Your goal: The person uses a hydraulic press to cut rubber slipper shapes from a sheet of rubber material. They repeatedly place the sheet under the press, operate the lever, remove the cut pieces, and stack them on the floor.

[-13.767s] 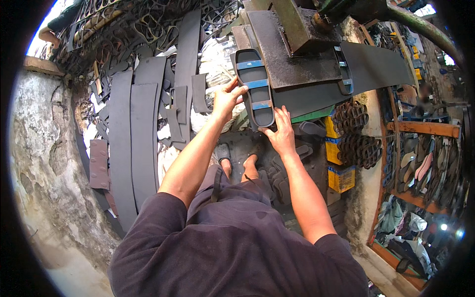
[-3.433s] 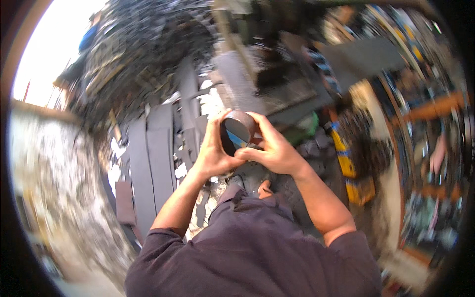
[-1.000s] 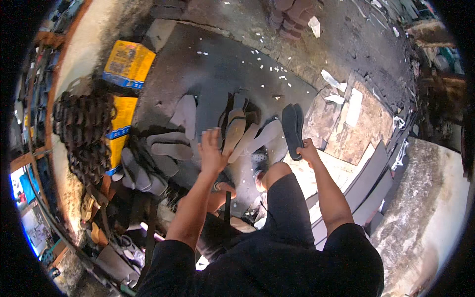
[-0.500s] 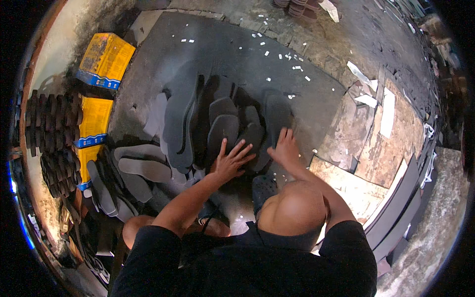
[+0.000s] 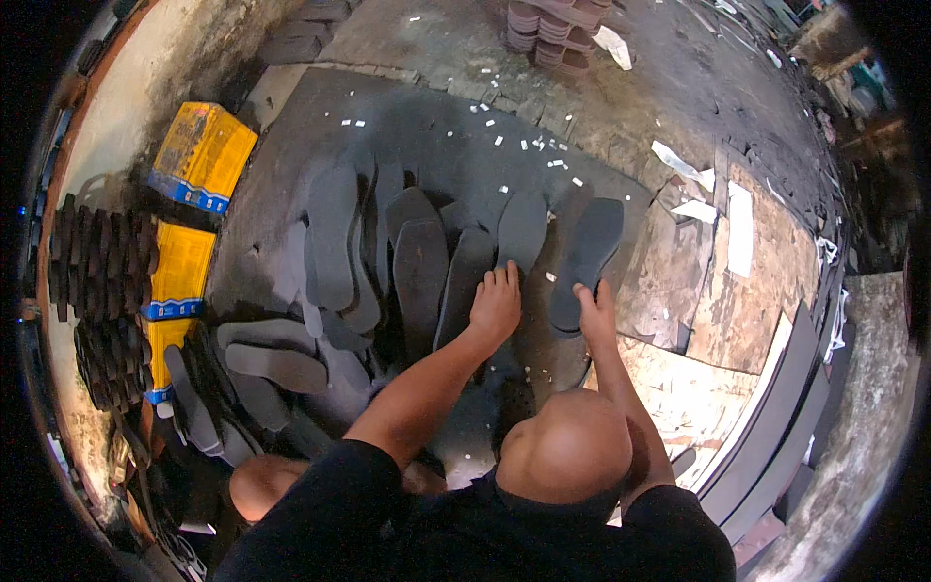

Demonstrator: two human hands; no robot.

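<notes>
In my right hand point(image 5: 597, 316) is a dark grey shoe sole point(image 5: 599, 233). The thumb lies on its face near the lower end, and the sole tilts up to the right. My left hand point(image 5: 496, 310) has its fingers bent close together over the lower end of another grey sole point(image 5: 523, 231); its thumb is hidden. Just left of that hand, a dark sole point(image 5: 467, 281) leans among several overlapping ones, including a broad sole point(image 5: 421, 276) in the middle and a long grey sole point(image 5: 332, 238) farther left.
More soles point(image 5: 276, 361) lie in a fanned heap at the left. Yellow-and-blue boxes point(image 5: 204, 155) and dark stacked soles point(image 5: 107, 257) stand along the left wall. White scraps dot the dark mat point(image 5: 427, 126). Worn boards point(image 5: 747, 281) lie at the right, and reddish-brown stacks point(image 5: 553, 34) at the far side.
My right hand has moved right and lifted a sole away from the others. My left hand has gone from spread on the pile to the sole farther right. The view has shifted slightly.
</notes>
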